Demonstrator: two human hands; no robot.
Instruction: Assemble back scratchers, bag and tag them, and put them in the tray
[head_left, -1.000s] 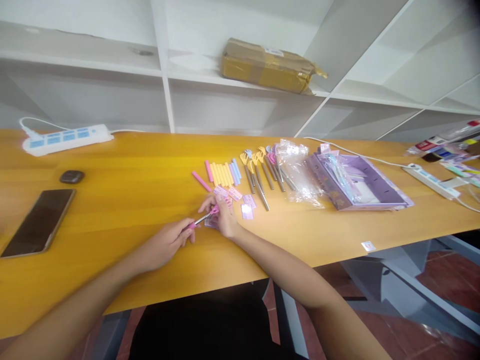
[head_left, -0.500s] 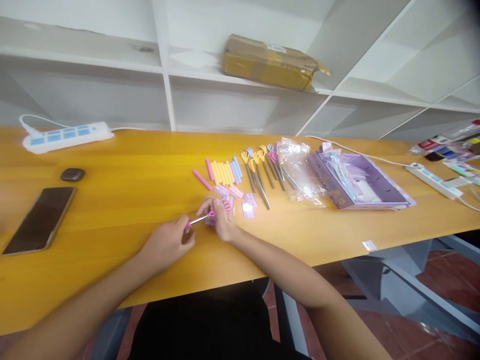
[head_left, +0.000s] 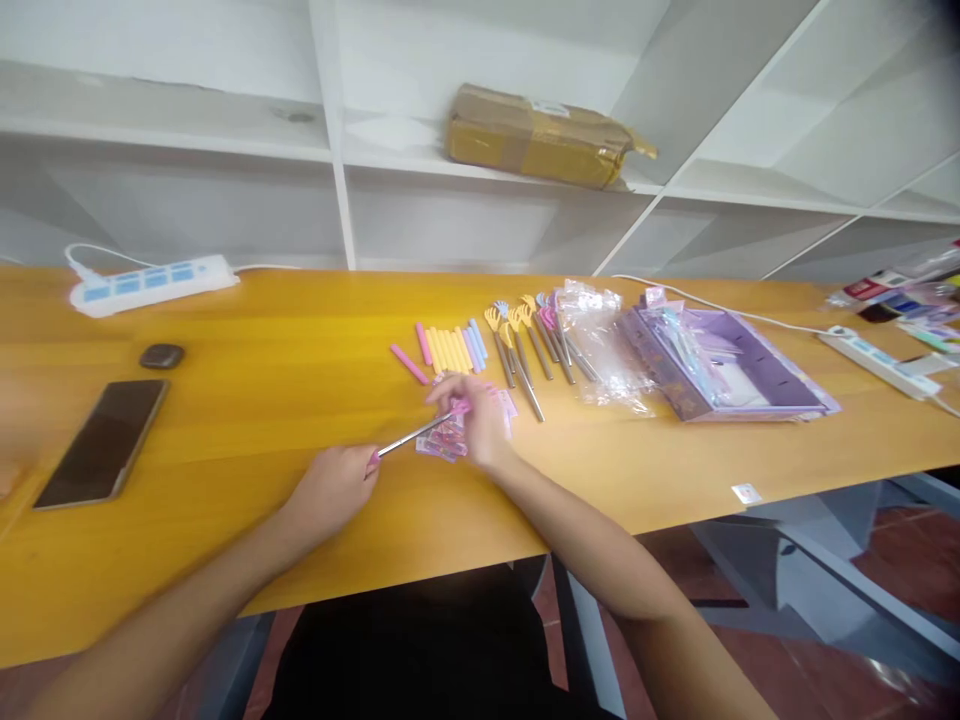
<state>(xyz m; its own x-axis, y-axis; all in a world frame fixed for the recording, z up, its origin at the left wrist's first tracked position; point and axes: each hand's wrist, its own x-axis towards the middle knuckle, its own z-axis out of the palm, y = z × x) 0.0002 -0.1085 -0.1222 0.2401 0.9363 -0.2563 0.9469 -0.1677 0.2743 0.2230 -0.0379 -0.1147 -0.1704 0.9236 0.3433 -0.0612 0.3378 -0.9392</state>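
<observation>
Between my hands is a pink telescopic back scratcher (head_left: pixel 411 438), its thin metal rod drawn out and slanting up to the right. My left hand (head_left: pixel 336 488) is closed round the pink handle end. At the other end, my right hand (head_left: pixel 482 420) grips the pink head, which its fingers mostly cover. Small printed cards (head_left: pixel 442 443) lie scattered under and beside the right hand. Just beyond are pink, yellow and blue handle sleeves (head_left: pixel 448 350) laid in a row. Several back scratchers (head_left: pixel 525 345) with yellow, blue and pink claw heads lie to their right.
Clear plastic bags (head_left: pixel 600 345) and a purple box (head_left: pixel 750 405) holding packets lie to the right. A phone (head_left: pixel 101 443), a dark small case (head_left: pixel 162 355) and a power strip (head_left: pixel 154 285) are at the left. A taped carton (head_left: pixel 536 135) sits on the shelf.
The hands have moved apart and the back scratcher's metal rod between them has grown longer. My right hand went right, over the cards. The view has shifted slightly.
</observation>
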